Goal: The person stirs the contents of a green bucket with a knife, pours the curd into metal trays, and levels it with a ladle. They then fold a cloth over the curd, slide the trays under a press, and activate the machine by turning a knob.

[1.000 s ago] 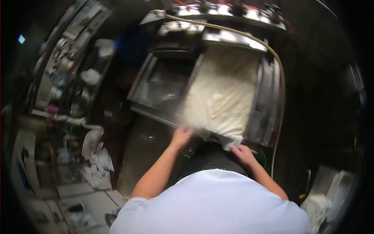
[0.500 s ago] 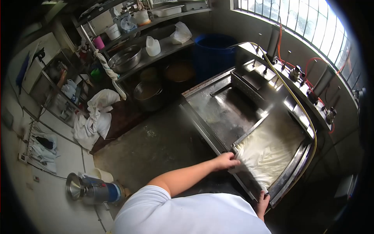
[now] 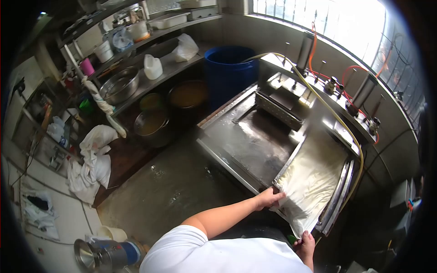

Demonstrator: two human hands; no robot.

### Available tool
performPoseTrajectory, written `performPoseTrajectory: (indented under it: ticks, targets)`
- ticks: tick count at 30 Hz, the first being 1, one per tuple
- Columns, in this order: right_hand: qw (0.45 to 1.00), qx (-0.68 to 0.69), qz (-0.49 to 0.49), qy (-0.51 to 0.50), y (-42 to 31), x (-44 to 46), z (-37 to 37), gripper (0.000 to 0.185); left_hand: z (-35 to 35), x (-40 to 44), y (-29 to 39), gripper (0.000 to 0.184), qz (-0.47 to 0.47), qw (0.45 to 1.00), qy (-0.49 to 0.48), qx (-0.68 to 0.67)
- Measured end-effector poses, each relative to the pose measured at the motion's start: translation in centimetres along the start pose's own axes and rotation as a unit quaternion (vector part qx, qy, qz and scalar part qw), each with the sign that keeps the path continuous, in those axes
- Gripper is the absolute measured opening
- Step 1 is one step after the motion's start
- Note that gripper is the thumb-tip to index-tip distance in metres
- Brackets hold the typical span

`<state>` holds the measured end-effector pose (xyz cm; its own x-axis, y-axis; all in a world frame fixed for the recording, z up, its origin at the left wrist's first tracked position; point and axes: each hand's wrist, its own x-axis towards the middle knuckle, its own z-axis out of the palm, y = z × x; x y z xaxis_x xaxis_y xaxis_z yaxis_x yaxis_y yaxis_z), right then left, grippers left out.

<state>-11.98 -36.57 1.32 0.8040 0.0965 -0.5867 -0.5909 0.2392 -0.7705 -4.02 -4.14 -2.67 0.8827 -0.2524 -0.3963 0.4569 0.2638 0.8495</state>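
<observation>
A white cloth (image 3: 312,177) lies wrinkled over the long metal frame (image 3: 335,193) at the right of the steel table (image 3: 255,143). My left hand (image 3: 270,198) grips the near left corner of the cloth, at the frame's edge. At the near right corner, my right hand (image 3: 305,243) pinches the cloth, which is drawn out toward me past the frame's end. What lies under the cloth is hidden.
A yellowish hose (image 3: 339,119) arches over the table's far right side. Behind stand a blue barrel (image 3: 230,75) and a shelf (image 3: 166,68) with a white jug (image 3: 153,67). Pots sit below. At lower left is a metal machine (image 3: 107,255); white cloths (image 3: 95,159) hang at left.
The near end of the cloth is now pulled out over the frame's end toward me. Both hands still hold its corners, and the right hand has moved down. The view has shifted.
</observation>
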Motion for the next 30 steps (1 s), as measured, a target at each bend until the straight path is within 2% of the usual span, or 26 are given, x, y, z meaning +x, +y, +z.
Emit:
performPoseTrajectory:
  ticks: [1,3,6,9,10,11,12,13,15,17,19,21,22,23,24,25,26,28,29,30]
  targets:
    - [1.0,-0.004,0.0,0.01,-0.5,-0.7,-0.2,0.024,0.3,0.2,-0.4,0.064,-0.004,1.0,-0.012,0.003]
    - [0.999,-0.046,-0.006,-0.003,-1.4,-2.1,-0.7,0.027,1.4,0.2,-1.7,0.04,-0.059,0.996,-0.032,0.066]
    - [0.999,-0.042,0.001,-0.019,-1.6,-2.8,-1.2,0.024,0.5,-2.2,-0.3,0.025,0.009,0.993,-0.024,0.112]
    - [0.996,-0.073,0.044,-0.02,-3.5,-3.1,-1.0,0.021,-0.6,-4.3,1.0,0.02,-0.005,0.987,-0.029,0.159]
    - [0.994,-0.097,0.036,-0.03,-3.0,-2.2,-2.2,0.02,0.5,-4.8,1.4,0.025,-0.031,0.997,-0.009,0.063]
    - [0.992,-0.12,0.028,-0.038,-2.4,-1.1,-3.3,0.02,1.8,-5.1,2.0,0.026,-0.042,0.999,0.018,0.018]
    - [0.991,-0.123,0.013,-0.054,-3.0,-0.8,-3.6,0.021,1.7,-4.2,1.3,0.025,-0.073,0.996,0.031,0.036]
    - [0.989,-0.129,-0.002,-0.072,-3.8,-0.5,-3.5,0.021,3.0,-4.4,2.8,0.022,-0.077,0.997,0.011,-0.029]
    - [0.993,-0.086,0.007,-0.082,-5.6,1.7,-4.1,0.023,5.5,-4.2,6.6,0.024,-0.077,0.993,0.033,-0.088]
    - [0.99,0.094,-0.033,-0.097,-11.4,2.0,-3.1,0.025,5.3,-2.4,10.5,0.027,0.007,0.98,-0.037,-0.194]
    - [0.94,0.279,-0.171,-0.101,-18.9,0.7,-3.7,0.02,4.4,-0.2,15.3,0.031,0.154,0.959,-0.08,-0.226]
    - [0.9,0.302,-0.314,-0.002,-24.9,-2.0,-6.6,0.02,5.7,-1.8,21.9,0.033,0.227,0.948,0.12,-0.187]
    - [0.884,0.272,-0.379,0.02,-26.8,-3.4,-8.8,0.021,4.1,-2.0,23.2,0.031,0.243,0.943,0.174,-0.145]
    - [0.862,0.24,-0.445,0.044,-28.2,-4.4,-10.8,0.022,2.6,-1.8,24.3,0.029,0.26,0.934,0.223,-0.103]
    - [0.856,0.242,-0.453,0.058,-29.0,-4.5,-12.1,0.022,1.6,-1.4,24.5,0.027,0.276,0.928,0.242,-0.063]
    - [0.852,0.179,-0.481,0.104,-29.3,-4.3,-13.5,0.022,0.9,-0.9,24.0,0.026,0.289,0.921,0.261,-0.023]
    - [0.844,0.114,-0.502,0.149,-29.4,-4.1,-14.9,0.023,0.4,0.4,22.7,0.024,0.263,0.922,0.282,0.027]
    - [0.879,0.088,-0.435,0.174,-28.1,-0.9,-14.5,0.015,0.2,4.2,18.2,0.026,0.178,0.919,0.307,0.174]
    - [0.906,0.075,-0.38,0.171,-26.5,2.1,-14.4,0.014,0.3,6.0,15.6,0.029,0.119,0.905,0.308,0.269]
    - [0.93,0.028,-0.326,0.166,-24.0,5.5,-14.1,0.016,0.0,7.8,12.8,0.031,0.111,0.871,0.295,0.376]
